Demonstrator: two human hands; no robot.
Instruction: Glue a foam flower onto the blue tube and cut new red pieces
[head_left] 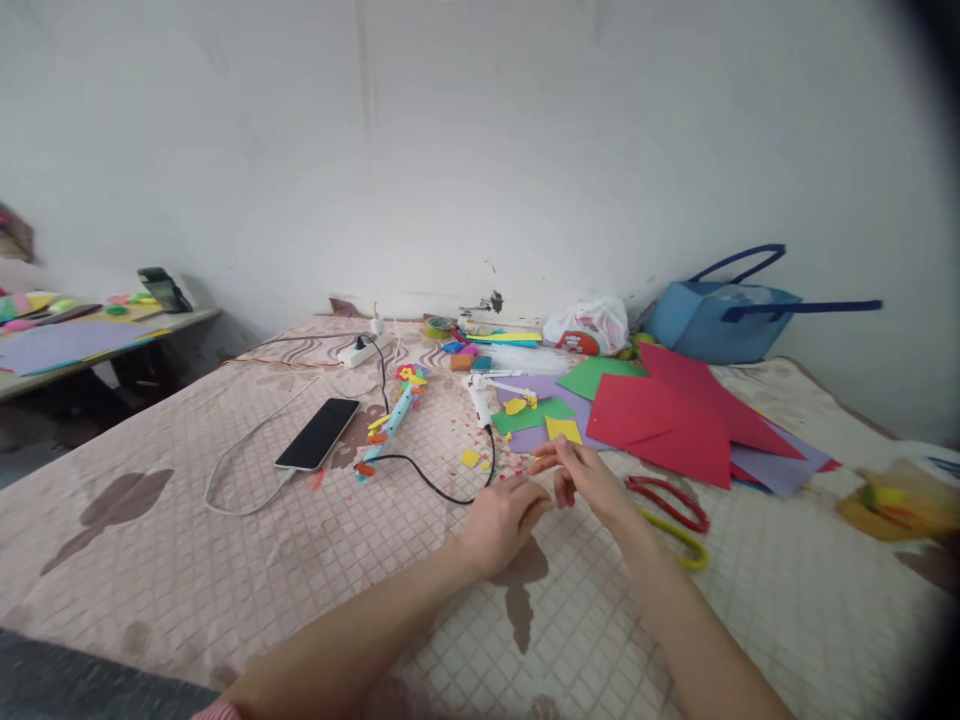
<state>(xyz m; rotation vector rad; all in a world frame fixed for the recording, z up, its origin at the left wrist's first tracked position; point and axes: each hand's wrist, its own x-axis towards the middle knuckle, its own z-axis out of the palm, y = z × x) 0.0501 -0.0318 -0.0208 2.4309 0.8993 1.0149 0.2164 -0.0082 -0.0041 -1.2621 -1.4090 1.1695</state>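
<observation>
My left hand (504, 525) is low over the tablecloth with its fingers curled together; whatever they may hold is too small to make out. Just right of it, my right hand (579, 474) has its fingers partly spread, and nothing shows between them. Beyond the hands lies a white glue gun (480, 402) with a black cord (442, 492). Scraps of yellow paper (470, 458) and tiny red bits are scattered near it. A light blue strip (394, 425) with orange and yellow pieces stands to the left. Red-handled scissors (671, 500) and a yellow loop (679, 540) lie beside my right wrist.
Red sheets (667, 420), green paper (600, 378) and a blue bag (724, 320) are at the right. A phone (319, 434) with a white cable and a power strip (360, 350) are at the left. A plastic bag (589, 325) sits near the wall.
</observation>
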